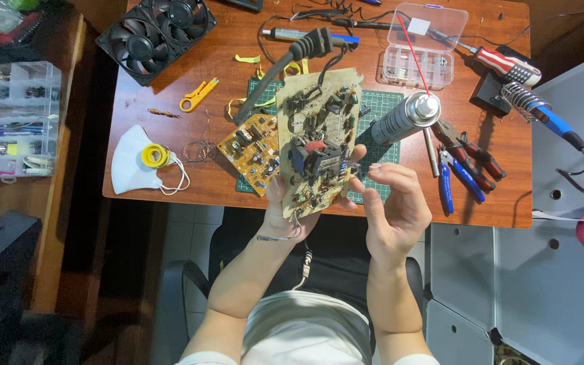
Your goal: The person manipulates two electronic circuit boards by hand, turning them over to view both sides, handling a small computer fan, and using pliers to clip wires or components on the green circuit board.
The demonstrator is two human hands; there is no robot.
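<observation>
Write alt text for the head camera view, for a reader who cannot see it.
A person's left hand holds up a beige circuit board over a wooden desk, with the right hand open beside it. A spray can, pliers, a smaller circuit board and a white face mask lie around it.

A white face mask is lying on the wooden table — two black fans sitting above it, blue pliers and a spray can resting well right.
</observation>
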